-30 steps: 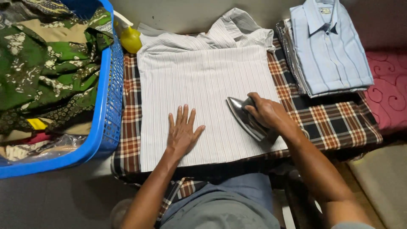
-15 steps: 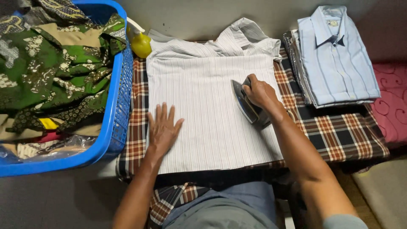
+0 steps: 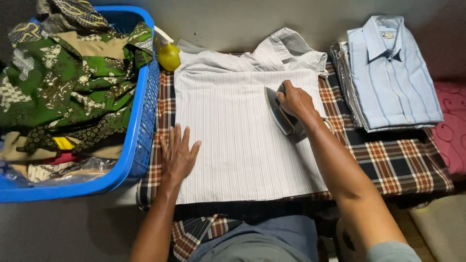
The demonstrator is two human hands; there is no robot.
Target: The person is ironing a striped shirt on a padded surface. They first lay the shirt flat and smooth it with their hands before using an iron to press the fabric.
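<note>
You are ironing a white striped shirt (image 3: 242, 131) spread flat on a plaid cloth (image 3: 388, 165).

Your right hand (image 3: 296, 103) is closed around the handle of the iron (image 3: 277, 112), which sits on the shirt's upper right part, near the collar and close to the shirt's right edge. Your left hand (image 3: 178, 154) lies open, fingers spread, palm down on the shirt's lower left edge, holding nothing. A small rectangular label shows inside the collar of the folded light blue shirt (image 3: 393, 73), which tops a stack just right of the iron. A yellow rounded bottle (image 3: 168, 56) stands at the shirt's top left corner, touching the blue laundry basket (image 3: 143, 131) heaped with green patterned clothes (image 3: 63, 87). Bare shirt fabric lies between your hands; open plaid shows at lower right.
</note>
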